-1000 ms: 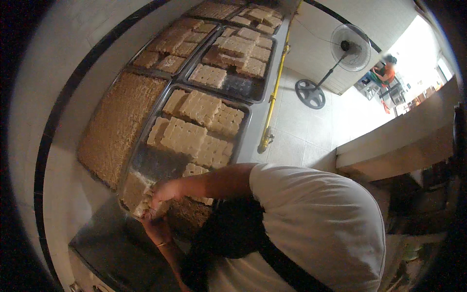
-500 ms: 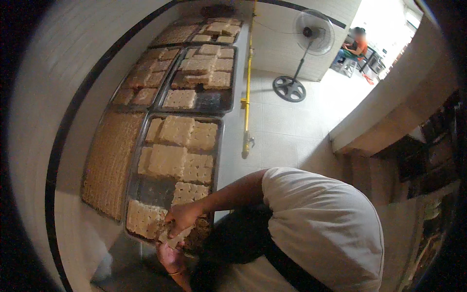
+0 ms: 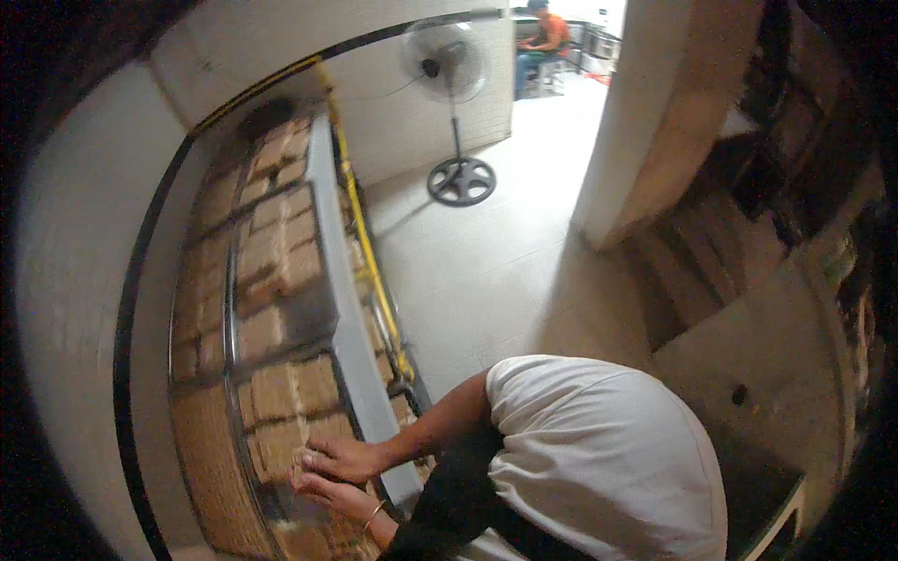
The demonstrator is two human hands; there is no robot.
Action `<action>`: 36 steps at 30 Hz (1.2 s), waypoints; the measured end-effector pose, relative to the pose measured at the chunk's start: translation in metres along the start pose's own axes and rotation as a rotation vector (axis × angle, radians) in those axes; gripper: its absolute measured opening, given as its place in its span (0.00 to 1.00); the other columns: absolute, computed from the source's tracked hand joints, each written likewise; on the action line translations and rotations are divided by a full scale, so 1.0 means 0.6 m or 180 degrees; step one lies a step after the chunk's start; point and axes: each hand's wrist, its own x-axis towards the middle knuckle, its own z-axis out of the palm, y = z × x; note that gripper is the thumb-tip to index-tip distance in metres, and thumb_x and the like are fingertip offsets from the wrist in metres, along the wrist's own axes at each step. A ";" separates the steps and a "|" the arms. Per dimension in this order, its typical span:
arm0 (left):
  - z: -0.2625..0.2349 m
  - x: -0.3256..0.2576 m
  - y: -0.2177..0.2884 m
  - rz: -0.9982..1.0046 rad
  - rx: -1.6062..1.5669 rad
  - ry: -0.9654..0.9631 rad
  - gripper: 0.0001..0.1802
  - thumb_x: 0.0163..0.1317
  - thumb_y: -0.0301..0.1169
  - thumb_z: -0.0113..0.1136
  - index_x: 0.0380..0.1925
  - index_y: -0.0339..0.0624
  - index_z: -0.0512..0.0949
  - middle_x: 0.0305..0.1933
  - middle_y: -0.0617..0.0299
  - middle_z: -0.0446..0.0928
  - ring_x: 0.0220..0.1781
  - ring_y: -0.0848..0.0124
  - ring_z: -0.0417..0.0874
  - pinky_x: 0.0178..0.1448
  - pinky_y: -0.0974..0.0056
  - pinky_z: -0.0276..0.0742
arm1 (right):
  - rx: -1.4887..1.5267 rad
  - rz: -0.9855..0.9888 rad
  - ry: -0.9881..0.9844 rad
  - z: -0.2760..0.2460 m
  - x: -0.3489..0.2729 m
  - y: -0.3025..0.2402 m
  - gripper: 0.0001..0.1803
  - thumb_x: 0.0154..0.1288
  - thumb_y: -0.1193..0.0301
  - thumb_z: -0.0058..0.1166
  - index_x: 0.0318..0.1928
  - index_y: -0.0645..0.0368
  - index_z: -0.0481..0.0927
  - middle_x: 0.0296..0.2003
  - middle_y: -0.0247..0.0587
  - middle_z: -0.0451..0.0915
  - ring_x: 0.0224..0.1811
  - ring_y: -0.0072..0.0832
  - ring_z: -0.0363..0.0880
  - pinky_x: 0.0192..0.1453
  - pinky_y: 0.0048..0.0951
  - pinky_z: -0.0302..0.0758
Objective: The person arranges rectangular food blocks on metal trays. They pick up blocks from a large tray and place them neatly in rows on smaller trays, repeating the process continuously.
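Note:
My right hand (image 3: 342, 460) and my left hand (image 3: 344, 501), which wears a bracelet, meet over the nearest metal tray (image 3: 268, 503). Their fingers are curled in close together, and motion blur hides what lies between them. Under and beyond the fingertips are pale tan baked slabs (image 3: 277, 447), cut into blocks and partly stacked. Another baked slab (image 3: 301, 540) lies nearer me in the same tray, past a dark bare patch. Left of it, a long tray holds an uncut, ridged tan sheet (image 3: 213, 467).
More trays of tan blocks (image 3: 276, 238) run to the far end of the metal counter (image 3: 367, 411). A yellow pipe (image 3: 363, 245) follows its right side. A standing fan (image 3: 458, 178), a pillar (image 3: 645, 140) and a seated person (image 3: 544, 45) are farther off.
The view has swung, and my hands have moved farther along the near tray. Half a second ago they pinched a broken pale piece at its near end; now that piece cannot be made out.

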 end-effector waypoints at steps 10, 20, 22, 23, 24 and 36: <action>0.430 0.042 0.017 0.0854 -0.0008 -0.1128 0.28 0.84 0.47 0.40 0.63 0.33 0.72 0.64 0.43 0.76 0.63 0.52 0.78 0.69 0.50 0.72 | 0.0091 -0.0737 0.1618 -0.395 0.013 0.053 0.30 0.84 0.48 0.33 0.48 0.65 0.76 0.43 0.57 0.80 0.47 0.52 0.79 0.54 0.45 0.74; 0.807 -0.109 0.114 -0.0263 -0.0979 -0.3283 0.26 0.81 0.48 0.47 0.62 0.36 0.75 0.63 0.45 0.78 0.59 0.53 0.83 0.63 0.51 0.80 | 0.0176 -0.0244 0.3344 -0.713 -0.125 0.105 0.27 0.83 0.46 0.33 0.59 0.55 0.72 0.47 0.53 0.82 0.53 0.50 0.81 0.58 0.46 0.76; 0.815 -0.117 0.130 -0.0321 -0.0877 -0.3866 0.27 0.80 0.49 0.48 0.63 0.37 0.75 0.63 0.45 0.78 0.59 0.53 0.83 0.63 0.51 0.80 | -0.0024 -0.0123 0.3579 -0.728 -0.150 0.113 0.27 0.84 0.46 0.29 0.54 0.55 0.73 0.46 0.50 0.81 0.53 0.48 0.81 0.59 0.46 0.75; 0.825 -0.132 0.139 -0.0237 -0.0794 -0.3939 0.27 0.80 0.49 0.48 0.63 0.37 0.75 0.63 0.45 0.79 0.59 0.53 0.83 0.63 0.51 0.80 | 0.0289 -0.0231 0.3557 -0.735 -0.158 0.114 0.28 0.84 0.46 0.27 0.53 0.54 0.74 0.46 0.51 0.81 0.54 0.49 0.81 0.61 0.45 0.75; 0.829 -0.132 0.144 -0.0150 -0.0711 -0.4009 0.27 0.80 0.50 0.49 0.63 0.37 0.75 0.62 0.46 0.79 0.58 0.53 0.83 0.63 0.51 0.80 | 0.0104 -0.0065 0.3842 -0.740 -0.160 0.119 0.27 0.84 0.46 0.30 0.53 0.54 0.75 0.45 0.51 0.82 0.53 0.48 0.81 0.60 0.44 0.76; 0.847 -0.054 0.080 0.1316 -0.1093 -0.3918 0.17 0.80 0.40 0.50 0.50 0.36 0.78 0.47 0.57 0.79 0.49 0.65 0.78 0.59 0.58 0.74 | -0.0527 0.0470 0.3963 -0.720 -0.101 0.124 0.24 0.84 0.54 0.34 0.54 0.61 0.78 0.46 0.55 0.83 0.48 0.44 0.82 0.57 0.45 0.77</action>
